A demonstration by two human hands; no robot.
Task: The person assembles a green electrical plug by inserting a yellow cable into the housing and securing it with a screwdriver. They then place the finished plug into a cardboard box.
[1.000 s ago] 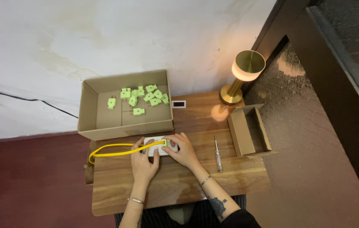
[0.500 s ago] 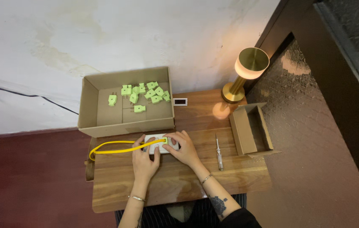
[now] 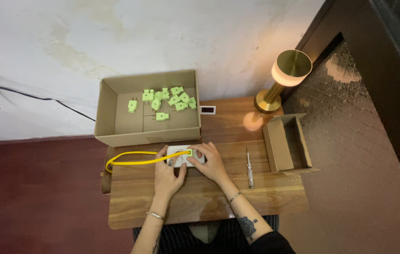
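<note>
Both hands on a white power strip [image 3: 185, 155], at table [image 3: 209, 207] centre, long side lying 9-to-3.

Left hand [image 3: 169, 173]: palm down, fingers loosely curled, resting over the strip's 9 o'clock end, fingertips touching the strip and the yellow cable [image 3: 134, 159]. No closed grasp visible.

Right hand [image 3: 211, 162]: palm down, fingers spread part way, thumb and forefinger pressing at the strip's 3 o'clock end, near a green plug [image 3: 190, 152] seated at the strip's 12 o'clock edge. Whether the fingers pinch the plug: cannot tell.

Cable: leaves the strip toward 9 o'clock, loops at the table's edge.

Large box [image 3: 110, 108]: open, at 11 o'clock from the strip, just beyond it. Loose green plugs [image 3: 164, 99] scattered inside, mostly toward its far 1 o'clock corner.

Screwdriver [image 3: 250, 168]: at 3 o'clock from the right hand, near, not touching, pointing 12-to-6.

Small box [image 3: 275, 146]: open, at 3 o'clock, beyond the screwdriver, at the table's edge.

Lamp [image 3: 284, 75]: lit, brass, at 1 o'clock, at the table's far corner.

Small white block [image 3: 207, 110]: at 12 o'clock, between large box and lamp.
</note>
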